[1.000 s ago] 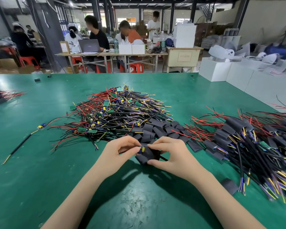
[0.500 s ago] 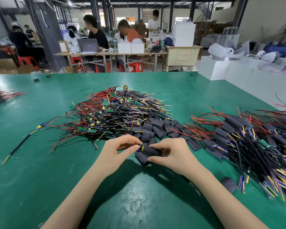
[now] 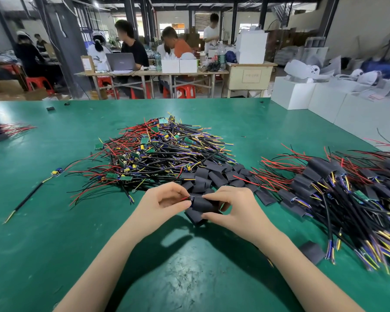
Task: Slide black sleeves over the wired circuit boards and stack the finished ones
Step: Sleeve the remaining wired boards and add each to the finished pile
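Both hands meet over the green table (image 3: 54, 233) near its front. My right hand (image 3: 232, 210) pinches a black sleeve (image 3: 203, 204) between thumb and fingers. My left hand (image 3: 164, 203) pinches the end of a wired circuit board (image 3: 190, 198) at the sleeve's left opening; only a bit of red wire and board edge shows. A second black sleeve (image 3: 195, 218) lies just under them. A heap of bare wired boards (image 3: 158, 152) lies behind, loose black sleeves (image 3: 214, 174) beside it, and the pile of sleeved boards (image 3: 338, 192) to the right.
One single wired board (image 3: 56, 172) with a long black cable lies at the left. A stray sleeve (image 3: 312, 252) sits at the right front. A small bundle (image 3: 2, 131) lies at the far left edge. White boxes (image 3: 324, 102) and several seated people are beyond the table.
The board has gone further into the sleeve: its blue and yellow parts no longer show. Both hands stay together in about the same spot.
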Available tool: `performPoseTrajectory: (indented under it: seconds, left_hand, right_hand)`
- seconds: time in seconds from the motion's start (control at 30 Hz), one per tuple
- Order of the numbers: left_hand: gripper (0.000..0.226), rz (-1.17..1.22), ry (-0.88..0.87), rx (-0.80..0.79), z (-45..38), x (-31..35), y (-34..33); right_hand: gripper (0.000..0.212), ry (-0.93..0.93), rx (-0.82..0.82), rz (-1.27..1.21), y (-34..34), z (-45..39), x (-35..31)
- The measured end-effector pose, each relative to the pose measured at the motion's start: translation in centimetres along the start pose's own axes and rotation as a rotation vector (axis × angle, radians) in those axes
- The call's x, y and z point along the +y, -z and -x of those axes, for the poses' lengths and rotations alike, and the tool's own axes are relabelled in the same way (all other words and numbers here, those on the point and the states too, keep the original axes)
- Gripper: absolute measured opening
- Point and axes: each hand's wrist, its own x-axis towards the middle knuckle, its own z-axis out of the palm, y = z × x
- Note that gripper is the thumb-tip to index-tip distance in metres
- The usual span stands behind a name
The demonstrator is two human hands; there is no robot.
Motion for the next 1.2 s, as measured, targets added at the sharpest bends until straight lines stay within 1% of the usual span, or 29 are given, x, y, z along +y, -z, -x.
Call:
performPoseTrajectory:
  seconds: [0.1,0.23,0.37,0.47,0.53,0.67,0.8,0.87,0.93,1.0,1.07,1.13,1.2]
  left_hand:
    - [0.021,-0.096,-0.040,0.031,0.1,0.0,0.1]
    - [0.025,-0.090,-0.031,0.045,0.2,-0.2,-0.4]
    - [0.036,-0.073,-0.005,0.060,0.1,-0.1,-0.5]
    - [0.036,-0.065,-0.016,0.043,0.2,-0.2,-0.8]
    - [0.033,-0.053,-0.038,0.059,0.1,-0.2,-0.9]
    - [0.027,-0.054,-0.062,0.055,0.1,-0.2,-0.8]
    - [0.039,-0.105,-0.100,0.049,0.1,-0.2,-0.5]
    - [0.035,-0.127,-0.106,0.114,0.0,-0.2,-0.1]
    - [0.029,-0.136,-0.084,0.198,-0.1,-0.2,0.4]
    - [0.028,-0.150,-0.077,0.254,-0.1,-0.4,0.8]
    - [0.027,-0.140,-0.070,0.288,-0.2,-0.6,1.1]
    - [0.025,-0.136,-0.065,0.302,-0.3,-0.7,1.3]
    - [0.024,-0.135,-0.065,0.296,-0.3,-0.7,1.2]
  right_hand:
    - [0.033,-0.006,0.013,0.006,-0.2,0.1,0.0]
    - [0.025,0.010,-0.025,0.005,-0.5,0.2,-0.1]
    - [0.027,0.011,-0.007,-0.008,-0.5,0.2,0.2]
    - [0.028,0.024,-0.018,0.008,-0.3,0.2,0.3]
    - [0.025,0.029,-0.022,0.021,0.0,0.2,0.4]
    - [0.022,0.034,-0.023,-0.020,0.4,0.2,0.6]
    - [0.019,0.076,-0.001,0.021,1.4,0.1,0.7]
    - [0.019,0.056,0.108,0.066,2.7,-0.1,1.2]
    - [0.024,-0.016,0.342,0.113,4.7,-0.1,2.3]
    - [0.028,-0.106,0.599,0.220,7.2,0.4,4.0]
    - [0.034,-0.208,0.785,0.348,9.8,1.4,6.0]
    - [0.042,-0.352,0.878,0.367,11.9,2.4,7.7]
    - [0.042,-0.504,0.885,0.388,12.9,3.1,8.8]
